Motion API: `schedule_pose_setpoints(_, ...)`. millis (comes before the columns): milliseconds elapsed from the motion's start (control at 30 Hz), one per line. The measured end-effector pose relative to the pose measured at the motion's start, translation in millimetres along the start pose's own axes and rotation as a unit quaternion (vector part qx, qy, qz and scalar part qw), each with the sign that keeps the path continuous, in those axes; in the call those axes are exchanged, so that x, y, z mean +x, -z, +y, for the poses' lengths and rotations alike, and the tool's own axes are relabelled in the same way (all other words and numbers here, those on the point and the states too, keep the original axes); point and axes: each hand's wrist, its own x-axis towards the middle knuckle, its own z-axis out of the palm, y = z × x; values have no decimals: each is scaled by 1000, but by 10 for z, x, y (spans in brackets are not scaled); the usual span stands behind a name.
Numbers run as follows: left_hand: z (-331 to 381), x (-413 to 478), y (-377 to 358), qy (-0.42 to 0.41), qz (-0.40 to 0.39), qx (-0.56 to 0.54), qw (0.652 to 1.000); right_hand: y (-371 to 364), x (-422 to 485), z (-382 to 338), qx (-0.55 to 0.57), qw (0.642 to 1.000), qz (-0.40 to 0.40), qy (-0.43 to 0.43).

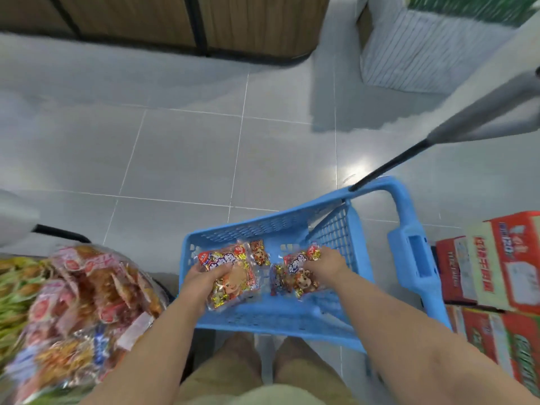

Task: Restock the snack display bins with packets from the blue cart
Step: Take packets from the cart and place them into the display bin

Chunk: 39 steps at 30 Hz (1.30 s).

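Both hands inside blue cart (pixel 263 320). Fingers of left hand (pixel 201 283) clamped on packet stack (pixel 230 267); right hand (pixel 328 263) likewise, packet bundle (pixel 301 276). Snack heap (pixel 87 302) lies left; left hand nearer.

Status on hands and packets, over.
Left hand grips large red-and-gold snack packet. Right hand grips smaller red snack packet inside blue plastic mesh cart. Path clear.

Cart (pixel 277 320): bright blue, walls in open square lattice. Snack packets (pixel 233 276): clear film printed red and gold, orange-tan cartoon face. Floor (pixel 181 159): pale grey tiles, white grout lines. Display heap (pixel 96 293): pink-red labels over orange-brown contents. Edge packets (pixel 11 293): green. Cartons (pixel 496 267): red with cream panels. Shorts (pixel 233 372): khaki. Cabinet panels (pixel 131 16): brown wood grain, black frame.
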Motion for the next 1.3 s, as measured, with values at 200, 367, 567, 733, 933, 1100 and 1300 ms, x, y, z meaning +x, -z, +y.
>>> schedule_pose_setpoints(200, 99, -671, 116, -109, 40, -4, 993, 148, -464, -393, 177, 982, -6, 72)
schedule_pose_setpoints(367, -141, -1166, 210, -155, 74, -72, 982, 206, -891, -678, 183, 968, -54, 161)
schedule_pose_setpoints(567, -572, -1624, 603, -189, 164, -139, 958, -78, -1438, -1007, 135, 953, -125, 240)
schedule_pose_setpoints(733, -994, -2047, 1253, -178, 244, -188, 935, -663, -1784, -1251, 71, 949, -141, 273)
schedule_pose_setpoints(933, -1812, -2648, 2308, -178, 342, -282, 879, -1930, -2312, -1434, -4, 921, -236, 311)
schedule_pose_setpoints(1100, -2421, -3088, 3038, -212, 393, -367, 816, -2967, -2880, -1642, -55, 889, -304, 337)
schedule_pose_setpoints(1300, -2737, -3590, 3582, -227, 405, -422, 778, -3510, -3355, -2045, -62, 851, -405, 329)
